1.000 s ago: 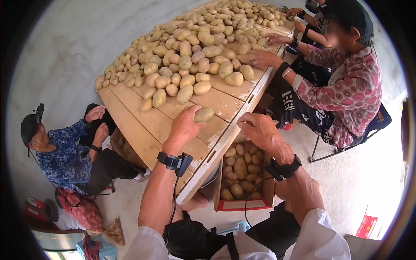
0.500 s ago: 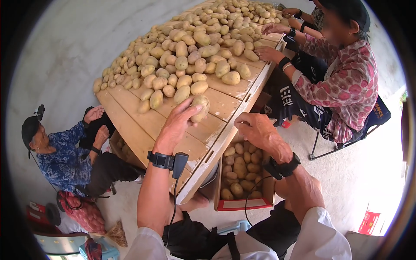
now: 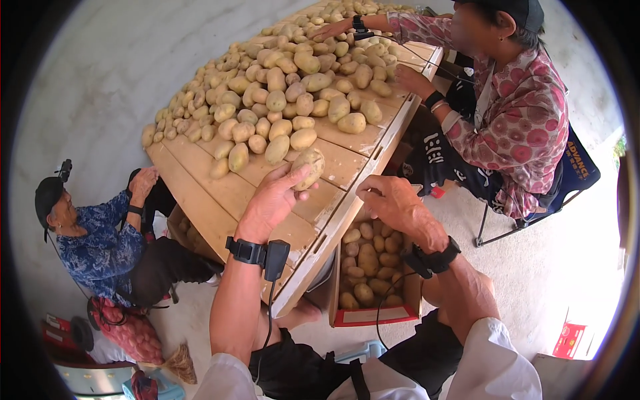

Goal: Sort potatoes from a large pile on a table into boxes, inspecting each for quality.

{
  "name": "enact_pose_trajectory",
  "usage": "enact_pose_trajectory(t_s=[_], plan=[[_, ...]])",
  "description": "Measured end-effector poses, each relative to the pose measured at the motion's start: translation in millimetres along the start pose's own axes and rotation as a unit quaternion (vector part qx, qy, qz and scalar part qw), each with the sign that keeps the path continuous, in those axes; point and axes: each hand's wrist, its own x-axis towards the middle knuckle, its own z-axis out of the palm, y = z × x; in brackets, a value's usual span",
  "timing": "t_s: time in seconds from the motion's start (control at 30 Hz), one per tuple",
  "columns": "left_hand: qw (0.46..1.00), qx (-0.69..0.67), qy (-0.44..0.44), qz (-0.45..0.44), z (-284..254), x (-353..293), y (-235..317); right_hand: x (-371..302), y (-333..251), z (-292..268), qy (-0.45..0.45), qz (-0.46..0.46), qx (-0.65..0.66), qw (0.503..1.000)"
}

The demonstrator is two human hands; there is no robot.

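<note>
My left hand (image 3: 272, 203) is closed around one side of a potato (image 3: 311, 162), holding it above the wooden table (image 3: 217, 200). The potato is pale yellow-brown with darker marks on its top. My right hand (image 3: 400, 205) is over the table's near right edge, above a cardboard box (image 3: 377, 316) of potatoes. Its fingers curl inward, and whether they hold anything is hidden. Beyond my left hand a large heap of potatoes (image 3: 275, 80) covers much of the tabletop. Both my wrists wear dark straps with small devices and cables.
At the right a person in a patterned shirt (image 3: 513, 127) sits on a folding chair (image 3: 579, 160), one hand reaching over the heap. Another person in a blue shirt (image 3: 100, 250) sits at the left. A red mesh sack (image 3: 133, 333) and a broom head (image 3: 180, 363) are at lower left.
The potato in my left hand has turned slightly, and that hand's fingers have shifted. The person at the right has stretched an arm across the heap; the left person's hands have moved together.
</note>
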Motion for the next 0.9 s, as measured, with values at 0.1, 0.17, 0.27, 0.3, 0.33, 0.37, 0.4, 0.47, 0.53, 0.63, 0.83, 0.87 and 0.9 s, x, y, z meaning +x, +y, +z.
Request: enact_pose_trajectory(t_s=[0.1, 0.17, 0.27, 0.3, 0.33, 0.37, 0.4, 0.47, 0.53, 0.63, 0.83, 0.87, 0.9], plan=[[0.999, 0.039, 0.011, -0.007, 12.3, -7.1, -0.8, -1.1, -4.5, -1.0, -0.020, 0.023, 0.070, 0.997], [0.996, 0.091, -0.002, -0.004, 18.2, -8.3, -3.5, -4.9, -13.8, -4.6, -0.035, 0.045, 0.131, 0.990], [0.975, 0.221, -0.003, 0.004, 35.3, -18.3, -2.5, -17.4, -31.3, -8.3, -0.064, 0.070, 0.245, 0.965], [0.968, 0.250, -0.007, 0.025, 44.4, -24.3, -2.6, -20.8, -34.2, -6.9, -0.077, 0.072, 0.295, 0.950], [0.959, 0.278, -0.012, 0.046, 50.3, -28.1, -4.5, -22.9, -35.3, -4.0, -0.078, 0.071, 0.294, 0.950], [0.955, 0.292, -0.012, 0.053, 50.3, -27.9, -10.1, -24.8, -35.9, -0.5, -0.083, 0.087, 0.306, 0.944], [0.955, 0.291, -0.015, 0.055, 56.1, -27.8, -9.4, -25.4, -37.2, -1.1, -0.085, 0.104, 0.316, 0.939], [0.935, 0.347, -0.026, 0.061, 69.0, -31.1, -6.6, -26.4, -37.3, -3.0, -0.080, 0.099, 0.290, 0.948], [0.947, 0.317, -0.034, 0.039, 69.5, -33.8, -10.7, -24.8, -32.1, -0.3, -0.084, 0.098, 0.270, 0.954], [0.967, 0.243, -0.040, 0.058, 59.4, -29.9, -22.5, -19.6, -31.7, -5.1, -0.063, 0.097, 0.273, 0.955], [0.962, 0.274, 0.012, 0.014, 41.1, -24.4, -12.5, -7.8, -10.5, -17.9, 0.001, 0.092, 0.229, 0.969], [0.957, 0.286, 0.036, 0.020, 43.5, -26.1, -10.2, -7.3, -7.0, -20.6, -0.005, 0.089, 0.226, 0.970], [0.952, 0.300, 0.059, 0.029, 43.9, -27.3, -8.9, -7.5, -8.4, -24.1, -0.020, 0.095, 0.211, 0.973]])
